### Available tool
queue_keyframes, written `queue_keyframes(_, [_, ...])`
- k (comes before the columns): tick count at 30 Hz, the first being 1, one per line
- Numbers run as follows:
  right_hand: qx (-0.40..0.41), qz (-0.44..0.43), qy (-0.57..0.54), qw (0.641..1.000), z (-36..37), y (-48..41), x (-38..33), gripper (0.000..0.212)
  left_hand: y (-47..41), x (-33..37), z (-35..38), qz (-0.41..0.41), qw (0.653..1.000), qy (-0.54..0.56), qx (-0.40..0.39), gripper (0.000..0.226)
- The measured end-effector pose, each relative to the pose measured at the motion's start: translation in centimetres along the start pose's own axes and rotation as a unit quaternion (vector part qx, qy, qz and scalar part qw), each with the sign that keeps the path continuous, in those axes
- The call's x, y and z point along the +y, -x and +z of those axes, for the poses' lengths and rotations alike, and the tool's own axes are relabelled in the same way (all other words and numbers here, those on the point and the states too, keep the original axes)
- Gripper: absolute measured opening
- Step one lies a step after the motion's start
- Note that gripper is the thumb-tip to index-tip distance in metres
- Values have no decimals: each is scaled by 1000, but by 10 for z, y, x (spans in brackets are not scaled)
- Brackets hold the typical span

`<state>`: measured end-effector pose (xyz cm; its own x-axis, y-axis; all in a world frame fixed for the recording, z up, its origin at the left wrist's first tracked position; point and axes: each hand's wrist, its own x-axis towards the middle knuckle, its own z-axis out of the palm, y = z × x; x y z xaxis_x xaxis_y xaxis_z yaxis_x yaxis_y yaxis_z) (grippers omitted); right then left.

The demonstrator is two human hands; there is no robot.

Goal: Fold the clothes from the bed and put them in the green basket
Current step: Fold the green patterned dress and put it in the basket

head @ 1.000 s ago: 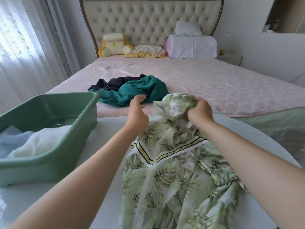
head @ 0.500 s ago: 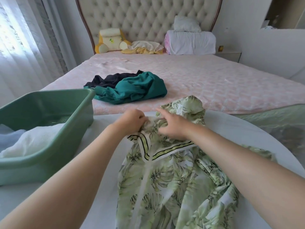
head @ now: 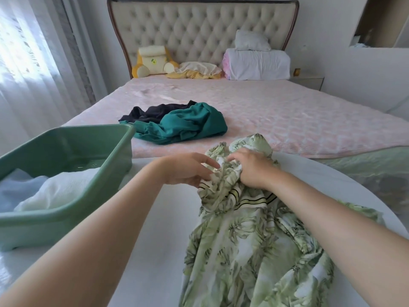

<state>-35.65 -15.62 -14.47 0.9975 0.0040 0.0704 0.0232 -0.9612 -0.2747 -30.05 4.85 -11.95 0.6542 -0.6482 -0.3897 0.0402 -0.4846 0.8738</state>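
Step in hand: folding leaf-print garment [head: 250,240], lying on white table [head: 155,218]. Your right hand [head: 252,169] gripped bunched top end; left hand [head: 188,171] fingers straight, touching cloth. Next, probably: flatten, fold, move to green basket [head: 55,224]. Teal garment [head: 183,125] unfolded on bed [head: 287,111].

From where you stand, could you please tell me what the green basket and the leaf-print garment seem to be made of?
Green basket: probably moulded plastic, smooth with a dull sheen along its rounded rim. Leaf-print garment: a thin, soft fabric, perhaps cotton or viscose, since it bunches and drapes in fine folds.
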Motion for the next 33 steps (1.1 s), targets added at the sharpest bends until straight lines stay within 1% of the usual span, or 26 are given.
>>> queue_keyframes(2, [-31,-44,-158,986,-1,6,-8,62,-6,-2,7,13,1000,19,13,44])
queue_keyframes(3, [-45,-42,-199,978,-1,7,-10,61,-9,-4,10,32,998,-20,44,48])
queue_keyframes(4, [-59,-36,-214,974,0,7,-9,61,-12,-7,9,55,989,-106,91,54])
queue_keyframes(5, [-78,-30,-205,975,1,7,-8,60,-15,-10,7,74,961,-230,134,61])
queue_keyframes(6, [-99,-26,-177,979,2,7,-5,59,-18,-14,6,85,920,-351,149,70])
queue_keyframes(7, [-118,-21,-138,983,2,8,-3,58,-20,-17,7,93,885,-432,145,78])
queue_keyframes(8, [-133,-18,-106,985,2,8,1,55,-21,-19,11,97,868,-471,126,82])
queue_keyframes(9, [-140,-16,-86,986,2,9,3,51,-20,-20,16,98,863,-483,110,81])
queue_keyframes(10, [-142,-16,-70,987,2,9,6,49,-19,-20,20,106,863,-482,107,75])
queue_keyframes(12, [-141,-22,-45,989,3,9,11,50,-20,-18,26,129,869,-459,135,57])
queue_keyframes(15, [-122,-9,-45,992,1,10,13,54,-21,-12,20,138,895,-379,190,43])
queue_keyframes(16, [-100,-1,-32,994,0,8,14,45,-19,-11,16,147,901,-349,212,32])
queue_keyframes(18, [-46,3,13,999,-1,5,14,16,-9,-5,10,192,895,-306,262,11])
queue_keyframes(20, [2,-2,35,999,0,3,14,26,5,1,5,259,876,-262,310,26])
queue_keyframes(21, [18,-1,35,999,1,2,14,31,11,5,2,267,870,-244,336,33])
queue_keyframes(23, [54,9,37,998,5,3,14,34,17,14,-8,217,859,-272,375,39])
queue_keyframes(24, [76,9,55,996,6,3,13,32,20,15,-16,153,851,-340,371,35])
queue_keyframes(25, [106,5,83,991,8,2,12,28,24,14,-24,65,836,-415,354,29])
queue_keyframes(26, [135,2,113,984,10,0,12,26,28,12,-29,-24,812,-477,335,21])
queue_keyframes(27, [160,9,133,978,11,-1,10,27,34,8,-32,-103,790,-511,323,19])
queue_keyframes(28, [168,24,139,976,12,-2,7,29,39,2,-33,-173,772,-526,313,23])
queue_keyframes(29, [160,44,137,977,12,-2,5,29,41,-5,-30,-219,759,-533,302,28])
queue_keyframes(30, [140,64,133,979,12,-1,2,27,43,-9,-26,-240,746,-547,295,32])
queue_keyframes(31, [113,85,131,981,11,0,-2,26,40,-13,-22,-235,737,-559,299,34])
queue_keyframes(32, [87,106,132,982,11,2,-4,26,34,-15,-19,-199,737,-567,308,36])
queue_keyframes(33, [64,126,133,981,12,4,-7,29,26,-15,-16,-140,753,-566,305,39])
